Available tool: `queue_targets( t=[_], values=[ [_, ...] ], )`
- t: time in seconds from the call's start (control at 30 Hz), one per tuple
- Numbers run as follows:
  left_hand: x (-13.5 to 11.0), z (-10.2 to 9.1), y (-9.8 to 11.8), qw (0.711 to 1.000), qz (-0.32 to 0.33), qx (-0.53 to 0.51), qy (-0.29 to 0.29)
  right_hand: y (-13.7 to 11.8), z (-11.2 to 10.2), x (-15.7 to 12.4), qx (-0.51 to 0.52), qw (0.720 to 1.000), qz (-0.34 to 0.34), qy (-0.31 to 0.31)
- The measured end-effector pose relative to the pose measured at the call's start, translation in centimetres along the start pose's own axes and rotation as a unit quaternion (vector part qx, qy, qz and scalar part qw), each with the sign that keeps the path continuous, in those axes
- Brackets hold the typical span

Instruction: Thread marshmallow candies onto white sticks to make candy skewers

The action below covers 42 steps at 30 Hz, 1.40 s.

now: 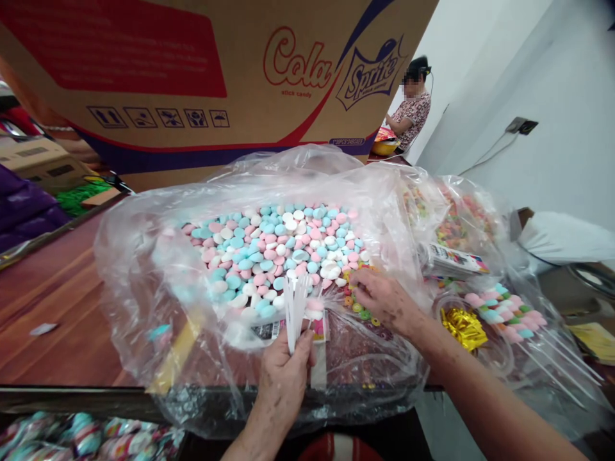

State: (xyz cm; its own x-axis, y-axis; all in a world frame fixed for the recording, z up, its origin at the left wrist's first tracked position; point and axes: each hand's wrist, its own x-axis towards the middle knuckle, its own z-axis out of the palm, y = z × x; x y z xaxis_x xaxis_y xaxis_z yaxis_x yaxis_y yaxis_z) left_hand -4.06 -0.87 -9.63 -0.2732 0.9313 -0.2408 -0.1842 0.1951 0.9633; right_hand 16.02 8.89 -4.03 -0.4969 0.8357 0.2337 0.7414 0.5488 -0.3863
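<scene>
A large clear plastic bag (144,256) lies open on the table, holding a heap of pink, blue and white round candies (273,250). My left hand (283,378) is closed round a bunch of white plastic sticks (294,307), held upright at the bag's near edge. My right hand (384,301) reaches into the bag's right side, fingers bent and pinched among small coloured ring candies (358,306); what it pinches is too small to name.
A big Cola/Sprite cardboard box (216,77) stands behind the bag. To the right are another bag of coloured candy (451,224), finished candy skewers (500,310) and gold foil (464,328). Wrapped sweets (81,438) lie below the table edge. A person sits at the back right (413,109).
</scene>
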Motion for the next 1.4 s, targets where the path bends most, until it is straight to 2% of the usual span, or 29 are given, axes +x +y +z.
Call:
queue_targets(
  t=[0.2,0.4,0.5,0.67,0.77,0.87,0.93,0.97,1.03,1.13,1.17,1.23,1.4],
  values=[
    [0.1,0.1,0.0,1.000,0.011,0.004,0.002,0.8,1.1,-0.6,-0.096,0.992,-0.039,-0.073],
    [-0.4,0.2,0.8,1.000,0.011,0.022,0.005,-2.0,0.9,-0.8,-0.198,0.973,-0.018,-0.118],
    [-0.5,0.1,1.0,0.999,0.011,0.032,0.006,-2.8,0.9,-0.5,-0.202,0.968,-0.016,-0.146],
    [-0.4,0.2,1.0,0.999,0.017,0.034,0.007,-2.9,2.5,-0.5,-0.205,0.973,0.031,-0.103],
    [-0.3,0.1,1.0,0.999,0.016,0.038,-0.001,-3.2,2.9,0.3,-0.196,0.973,0.060,-0.110],
    [-0.4,-0.1,1.1,0.998,0.017,0.052,-0.017,-3.2,2.3,1.2,-0.108,0.982,0.126,-0.096],
    [-0.4,-0.3,1.3,0.997,0.018,0.074,-0.033,-2.8,1.6,1.6,0.037,0.983,0.174,-0.034],
    [-0.5,-0.4,1.3,0.995,0.018,0.090,-0.046,-2.5,1.2,1.7,0.137,0.972,0.190,0.005],
    [-0.5,-0.5,1.4,0.990,0.018,0.123,-0.072,-2.0,0.8,1.8,0.345,0.912,0.211,0.062],
    [-0.5,-0.5,1.6,0.985,0.017,0.147,-0.089,-1.8,0.5,1.9,0.549,0.802,0.224,0.071],
    [-0.5,-0.5,1.6,0.985,0.017,0.149,-0.086,-1.9,0.5,1.9,0.582,0.779,0.223,0.065],
    [-0.5,-0.5,1.6,0.985,0.019,0.151,-0.079,-2.1,0.5,2.0,0.609,0.762,0.213,0.061],
    [-0.4,-0.3,1.8,0.984,0.032,0.157,-0.083,-2.2,0.5,2.2,0.595,0.781,0.183,0.052]
  ],
)
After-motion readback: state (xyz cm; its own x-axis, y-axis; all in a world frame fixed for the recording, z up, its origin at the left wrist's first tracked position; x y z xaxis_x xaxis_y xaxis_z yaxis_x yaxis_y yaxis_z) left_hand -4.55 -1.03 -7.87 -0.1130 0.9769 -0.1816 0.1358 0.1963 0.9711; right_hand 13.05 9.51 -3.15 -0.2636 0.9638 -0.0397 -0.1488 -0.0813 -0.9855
